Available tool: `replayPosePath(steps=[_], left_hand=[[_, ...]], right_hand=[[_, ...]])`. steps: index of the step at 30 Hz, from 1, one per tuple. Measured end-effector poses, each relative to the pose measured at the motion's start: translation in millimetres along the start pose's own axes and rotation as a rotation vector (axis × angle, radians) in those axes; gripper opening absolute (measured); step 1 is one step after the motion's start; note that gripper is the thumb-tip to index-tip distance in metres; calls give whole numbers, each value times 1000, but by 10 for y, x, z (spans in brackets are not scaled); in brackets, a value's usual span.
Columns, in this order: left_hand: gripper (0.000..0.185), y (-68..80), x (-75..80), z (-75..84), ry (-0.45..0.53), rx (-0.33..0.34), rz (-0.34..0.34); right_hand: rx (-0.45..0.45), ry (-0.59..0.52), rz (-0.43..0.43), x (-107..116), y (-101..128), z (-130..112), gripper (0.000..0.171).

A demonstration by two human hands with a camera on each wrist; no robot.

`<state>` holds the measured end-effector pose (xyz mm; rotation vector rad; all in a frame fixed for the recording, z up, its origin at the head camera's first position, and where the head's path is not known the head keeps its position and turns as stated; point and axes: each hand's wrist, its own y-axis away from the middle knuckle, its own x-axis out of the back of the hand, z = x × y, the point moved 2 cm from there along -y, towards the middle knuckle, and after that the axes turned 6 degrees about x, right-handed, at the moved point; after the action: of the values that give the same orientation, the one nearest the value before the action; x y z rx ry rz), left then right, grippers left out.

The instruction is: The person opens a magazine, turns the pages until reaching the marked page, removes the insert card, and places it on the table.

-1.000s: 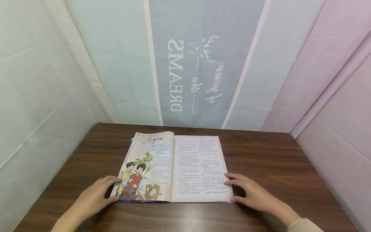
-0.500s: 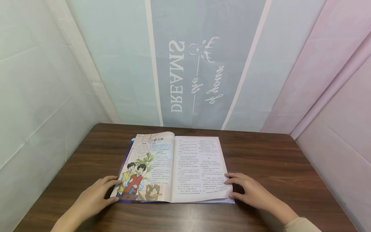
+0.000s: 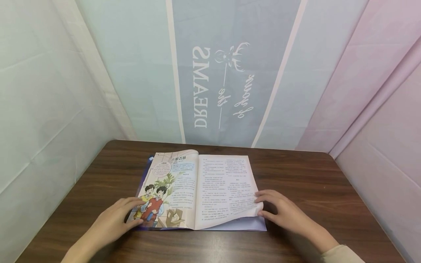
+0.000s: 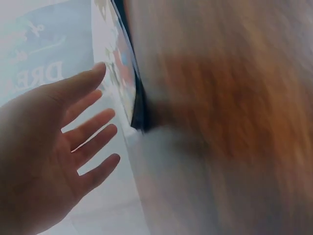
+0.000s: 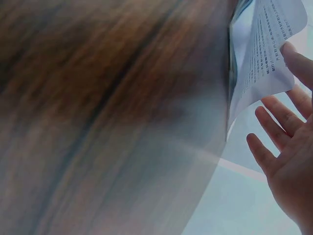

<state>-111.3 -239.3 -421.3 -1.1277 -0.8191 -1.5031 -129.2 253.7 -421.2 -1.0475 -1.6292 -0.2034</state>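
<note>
Moved: right page (image 3: 227,186) has its lower outer corner lifted and curling, with a wider strip of next page (image 3: 241,224) bared under it than half a second ago; a second ago it lay flat; left hand (image 3: 110,224) has shifted slightly farther over the magazine (image 3: 196,193)
Magazine: spread on the table (image 3: 296,175), well in from the table's left and right sides, its top near the far edge
Right hand: at the magazine's lower right, thumb and fingers pinching the curled page; the other fingers are loosely spread
Left hand: at the magazine's lower left, fingers apart and gently bent, resting at left page (image 3: 164,190) with no grip on it
Left page: bulges near the spine, with a drawing of two figures and a cardboard box; blue edge (image 3: 144,176) shows beyond it
Table: dark brown wood with streaky grain and rounded far corners; pale glare (image 3: 215,244) just on the near side of the magazine; blurred in both wrist views
Backdrop: hanging behind the magazine, blue-green cloth with white stripes, a deer's head (image 3: 230,56) and sideways, mirrored lettering (image 3: 201,87)
Sides: pale, creased left cloth (image 3: 49,91) to the magazine's left; right cloth (image 3: 388,146) to its right, below a pinkish fold (image 3: 378,91)
Sleeve: beige cuff (image 3: 342,254) at the right wrist
</note>
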Motion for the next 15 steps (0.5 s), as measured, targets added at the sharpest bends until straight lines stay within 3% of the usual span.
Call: replayPosePath(steps=[5, 11, 15], left_hand=[[46, -39, 2, 196, 40, -81, -8], [39, -94, -19, 451, 14, -265, 105], [36, -150, -72, 613, -28, -306, 127]], right_hand=[[44, -35, 65, 19, -44, -17, 37], [78, -78, 130, 50, -123, -69, 39], [99, -94, 169, 75, -191, -124, 41]])
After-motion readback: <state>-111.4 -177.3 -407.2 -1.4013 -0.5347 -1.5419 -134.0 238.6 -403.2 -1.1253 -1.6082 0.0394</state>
